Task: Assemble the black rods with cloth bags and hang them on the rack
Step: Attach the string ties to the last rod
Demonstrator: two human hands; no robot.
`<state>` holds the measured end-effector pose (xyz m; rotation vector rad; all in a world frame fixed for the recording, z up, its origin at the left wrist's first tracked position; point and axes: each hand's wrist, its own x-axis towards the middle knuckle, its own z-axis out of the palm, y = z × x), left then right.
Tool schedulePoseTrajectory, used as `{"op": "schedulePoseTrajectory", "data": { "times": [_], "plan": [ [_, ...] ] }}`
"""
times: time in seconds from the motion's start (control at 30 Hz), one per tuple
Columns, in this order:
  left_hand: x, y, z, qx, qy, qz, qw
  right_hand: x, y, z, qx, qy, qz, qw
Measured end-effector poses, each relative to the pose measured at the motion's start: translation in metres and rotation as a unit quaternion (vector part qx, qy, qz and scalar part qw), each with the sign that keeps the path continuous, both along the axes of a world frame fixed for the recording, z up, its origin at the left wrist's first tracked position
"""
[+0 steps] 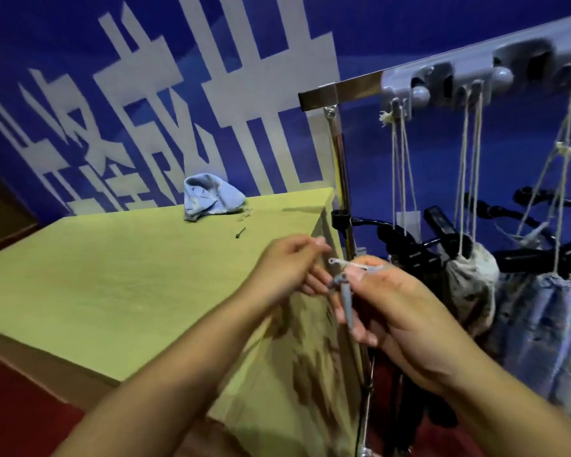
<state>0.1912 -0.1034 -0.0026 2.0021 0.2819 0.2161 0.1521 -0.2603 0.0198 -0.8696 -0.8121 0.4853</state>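
My right hand (pixel 399 311) grips a short grey-looking rod (pixel 346 300) upright, with a thin pin (pixel 346 263) lying across its top by my thumb. My left hand (pixel 287 268) is just left of the rod, fingertips pinched near the pin's end; what it holds is blurred. A blue cloth bag (pixel 211 196) lies crumpled at the far edge of the yellow-green table (pixel 112 275). A small dark pin (pixel 240 232) rests on the table near it. The rack (pixel 442 80) at the right carries several cloth bags (pixel 472 275) on strings from its hooks.
The rack's metal post (pixel 343 192) stands right beside the table's right edge. Black hangers (pixel 442 232) crowd behind the hung bags. A blue wall with white characters (pixel 178 94) is behind the table. The floor is red.
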Motion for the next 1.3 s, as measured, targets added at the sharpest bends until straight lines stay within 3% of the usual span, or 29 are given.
{"op": "schedulePoseTrajectory", "data": {
  "times": [0.03, 0.1, 0.13, 0.2, 0.37, 0.5, 0.63, 0.73, 0.8, 0.87, 0.97, 1.1, 1.3],
  "plan": [
    [0.018, 0.028, 0.0, 0.068, -0.043, 0.064, 0.995, 0.015, -0.004, -0.039, -0.023, 0.092, -0.032, 0.995],
    [0.056, 0.087, -0.002, 0.277, -0.053, 0.143, 0.949, 0.033, 0.002, -0.061, -0.05, 0.088, -0.086, 0.991],
    [0.075, 0.118, -0.009, 0.382, -0.014, 0.151, 0.911, 0.04, 0.004, -0.063, -0.057, 0.083, -0.09, 0.991],
    [0.109, 0.172, -0.022, 0.499, 0.075, 0.139, 0.852, 0.049, 0.012, -0.068, -0.08, 0.066, -0.112, 0.988],
    [0.135, 0.219, -0.046, 0.56, 0.2, 0.104, 0.797, 0.055, 0.011, -0.086, -0.104, -0.025, -0.211, 0.972],
    [0.127, 0.215, -0.051, 0.57, 0.168, 0.161, 0.788, 0.052, 0.012, -0.083, -0.059, 0.081, -0.183, 0.978],
    [0.108, 0.205, -0.05, 0.575, 0.135, 0.178, 0.787, 0.046, 0.012, -0.074, -0.085, 0.091, -0.167, 0.978],
    [0.089, 0.201, -0.048, 0.548, 0.128, 0.185, 0.806, 0.037, 0.012, -0.07, -0.113, 0.075, -0.18, 0.974],
    [0.069, 0.184, -0.043, 0.499, 0.129, 0.155, 0.843, 0.027, 0.009, -0.067, -0.135, 0.046, -0.179, 0.973],
    [0.044, 0.146, -0.032, 0.401, 0.081, 0.122, 0.904, 0.016, 0.004, -0.065, -0.149, 0.033, -0.171, 0.974],
    [-0.013, 0.064, -0.005, 0.16, -0.06, 0.072, 0.983, 0.0, -0.003, -0.059, -0.143, 0.022, -0.168, 0.975],
    [-0.108, -0.025, 0.013, -0.044, -0.242, 0.0, 0.969, -0.026, -0.017, -0.051, -0.125, 0.004, -0.198, 0.972],
    [-0.164, -0.069, -0.014, -0.164, -0.323, -0.08, 0.929, -0.063, -0.033, -0.036, -0.069, -0.024, -0.259, 0.963]
  ]
}}
